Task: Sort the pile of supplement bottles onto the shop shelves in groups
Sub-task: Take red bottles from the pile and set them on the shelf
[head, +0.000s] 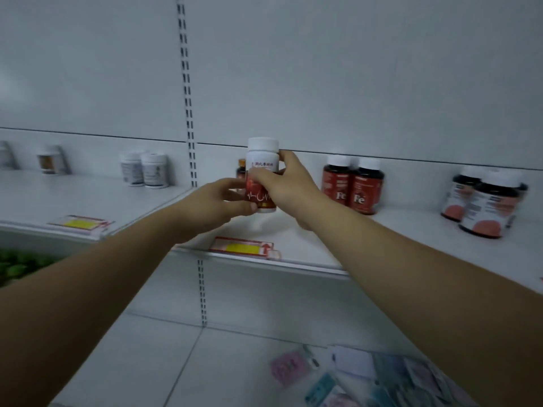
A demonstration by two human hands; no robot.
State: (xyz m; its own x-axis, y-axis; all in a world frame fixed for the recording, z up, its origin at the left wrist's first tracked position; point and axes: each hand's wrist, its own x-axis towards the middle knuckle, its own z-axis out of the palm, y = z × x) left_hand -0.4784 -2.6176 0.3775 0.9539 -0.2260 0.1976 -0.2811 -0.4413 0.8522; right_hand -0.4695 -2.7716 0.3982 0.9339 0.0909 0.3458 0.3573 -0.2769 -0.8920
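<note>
A white-capped bottle with a red and white label (262,160) is held upright just above the upper shelf (308,242), near its left end. My right hand (289,186) grips its right side, and my left hand (219,202) holds its lower left side. A small dark bottle (241,168) stands behind it, mostly hidden. Two red "Fe" bottles (352,185) stand to the right. Further right stand dark bottles with white and pink labels (484,204).
On the left shelf section (88,198) stand two white bottles (145,169) and more bottles at the far left (51,160). Price tags (244,247) sit on the shelf edges. The lower shelf holds flat packets (367,377) at the right. Green items (17,267) lie lower left.
</note>
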